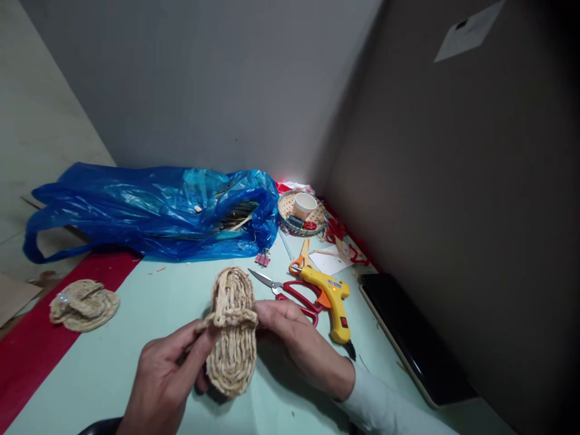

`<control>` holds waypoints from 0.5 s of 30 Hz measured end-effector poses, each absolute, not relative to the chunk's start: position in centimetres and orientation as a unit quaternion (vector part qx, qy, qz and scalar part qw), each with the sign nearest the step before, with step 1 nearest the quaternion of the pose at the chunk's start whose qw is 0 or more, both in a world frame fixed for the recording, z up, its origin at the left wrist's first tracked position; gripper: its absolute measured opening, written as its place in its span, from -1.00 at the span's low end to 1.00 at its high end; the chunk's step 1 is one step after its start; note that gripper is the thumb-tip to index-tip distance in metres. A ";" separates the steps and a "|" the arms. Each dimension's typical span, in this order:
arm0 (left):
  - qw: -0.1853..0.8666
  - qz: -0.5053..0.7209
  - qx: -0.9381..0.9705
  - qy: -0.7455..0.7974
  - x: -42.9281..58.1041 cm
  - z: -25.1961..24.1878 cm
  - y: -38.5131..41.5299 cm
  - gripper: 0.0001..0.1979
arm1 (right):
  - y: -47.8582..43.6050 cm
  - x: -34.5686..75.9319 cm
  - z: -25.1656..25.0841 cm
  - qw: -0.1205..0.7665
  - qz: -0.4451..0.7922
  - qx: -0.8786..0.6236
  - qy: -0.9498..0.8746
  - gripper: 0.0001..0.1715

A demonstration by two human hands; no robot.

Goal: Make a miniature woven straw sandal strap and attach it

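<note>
A small oval sandal (232, 365) of coiled, braided straw stands tilted up between my hands, its sole facing me. Across its middle runs a twisted straw strap (234, 318). My left hand (168, 370) pinches the left end of the strap between thumb and forefinger, its other fingers partly behind the sole. At the right edge, the thumb and forefinger of my right hand (296, 339) close on the strap's other end. Just beyond my right hand lie red-handled scissors (302, 295) and a yellow hot glue gun (325, 283).
A blue plastic bag (149, 211) of dry stalks lies along the back wall. Another braided straw piece (88, 308) rests at left on a red strip (45, 356). Behind the tools are a pink binder clip (263, 258) and a basket (286, 209) holding a cup. At right lies a black flat device (408, 329).
</note>
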State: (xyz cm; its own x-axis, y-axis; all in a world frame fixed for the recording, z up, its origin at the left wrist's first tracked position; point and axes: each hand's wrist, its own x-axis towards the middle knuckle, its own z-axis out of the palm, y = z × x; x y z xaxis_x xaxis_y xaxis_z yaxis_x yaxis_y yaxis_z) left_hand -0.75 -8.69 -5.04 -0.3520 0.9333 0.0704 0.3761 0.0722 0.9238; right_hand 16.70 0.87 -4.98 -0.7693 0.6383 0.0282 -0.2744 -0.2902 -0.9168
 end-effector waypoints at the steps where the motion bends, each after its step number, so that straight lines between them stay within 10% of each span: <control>1: 0.306 0.470 0.483 0.673 -0.8 -5.1 -8.6 -0.73 | 0.8 16.8 -4.8 0.296 0.784 -0.168 -0.519 -0.53; 15: 0.369 0.445 0.453 0.679 1.6 -6.2 -7.7 -0.69 | -0.9 16.0 -5.1 0.286 0.690 -0.351 -0.565 -0.59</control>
